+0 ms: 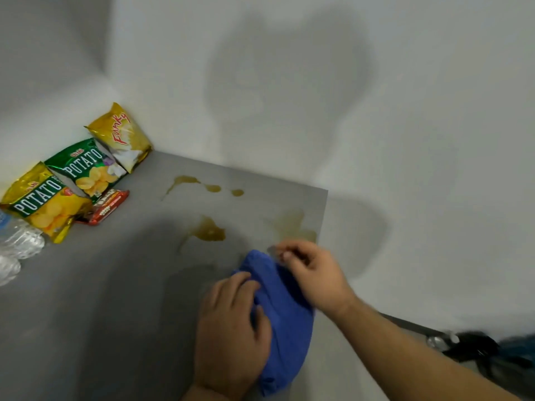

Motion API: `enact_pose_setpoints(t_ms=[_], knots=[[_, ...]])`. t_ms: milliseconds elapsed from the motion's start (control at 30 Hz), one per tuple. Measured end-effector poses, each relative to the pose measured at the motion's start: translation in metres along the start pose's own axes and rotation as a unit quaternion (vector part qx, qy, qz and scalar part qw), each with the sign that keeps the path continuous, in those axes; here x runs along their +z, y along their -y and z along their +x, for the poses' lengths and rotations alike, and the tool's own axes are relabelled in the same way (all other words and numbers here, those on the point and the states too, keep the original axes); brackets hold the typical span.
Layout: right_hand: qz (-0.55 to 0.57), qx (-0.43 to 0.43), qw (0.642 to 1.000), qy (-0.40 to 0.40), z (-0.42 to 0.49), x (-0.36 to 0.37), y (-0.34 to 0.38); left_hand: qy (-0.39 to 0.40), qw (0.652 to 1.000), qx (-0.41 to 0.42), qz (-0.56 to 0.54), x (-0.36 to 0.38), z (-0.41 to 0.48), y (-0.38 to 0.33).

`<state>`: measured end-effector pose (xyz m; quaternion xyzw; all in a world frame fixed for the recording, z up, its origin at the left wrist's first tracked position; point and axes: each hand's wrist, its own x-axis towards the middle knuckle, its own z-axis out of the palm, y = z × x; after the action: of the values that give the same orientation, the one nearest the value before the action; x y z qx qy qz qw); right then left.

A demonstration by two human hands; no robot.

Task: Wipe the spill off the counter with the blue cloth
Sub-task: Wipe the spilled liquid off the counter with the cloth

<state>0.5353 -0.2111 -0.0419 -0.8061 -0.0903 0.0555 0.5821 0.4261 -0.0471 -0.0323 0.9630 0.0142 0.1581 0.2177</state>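
Blue cloth (285, 311), soft & bunched, in L hand (231, 328) grip, R hand (314, 274) pinching its edge, nr amber spill (210, 231).

Pale white walls (434, 125) are filling the frame from 9 o'clock round to 4 o'clock, meeting in a corner (108, 39) at 11 o'clock. A broad soft shadow (289, 68) is lying across the wall at 12 o'clock, and a fainter shadow (364, 235) is sitting near 4 o'clock. A grey counter (86, 314) is spreading from the centre toward 7 o'clock, darkening at 8 o'clock.

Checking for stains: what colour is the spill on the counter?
The spill is yellowish brown; head view.
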Motion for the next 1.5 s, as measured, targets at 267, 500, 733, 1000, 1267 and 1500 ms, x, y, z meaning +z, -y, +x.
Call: enact_pose_setpoints(t_ms=[267, 500, 733, 1000, 1267, 1500], knots=[[0.018, 0.222, 0.959, -0.176, 0.111, -0.056, -0.032, 0.166, 0.968, -0.096, 0.164, 0.044, 0.018, -0.032], [0.138, 0.312, 0.936, -0.088, 0.143, -0.038, -0.052, 0.231, 0.957, -0.028, 0.175, 0.051, 0.049, -0.003], [0.139, 0.289, 0.945, -0.065, 0.147, -0.042, -0.070, 0.235, 0.948, -0.102, 0.188, 0.079, 0.090, -0.038], [0.093, 0.272, 0.954, -0.081, 0.151, -0.040, -0.076, 0.182, 0.974, 0.019, 0.135, 0.082, 0.048, -0.029], [0.116, 0.267, 0.954, -0.075, 0.155, -0.040, -0.080, 0.182, 0.970, -0.047, 0.156, 0.076, 0.092, 0.004], [0.129, 0.284, 0.949, -0.046, 0.155, -0.044, -0.077, 0.189, 0.970, -0.022, 0.153, 0.102, 0.120, -0.027]])
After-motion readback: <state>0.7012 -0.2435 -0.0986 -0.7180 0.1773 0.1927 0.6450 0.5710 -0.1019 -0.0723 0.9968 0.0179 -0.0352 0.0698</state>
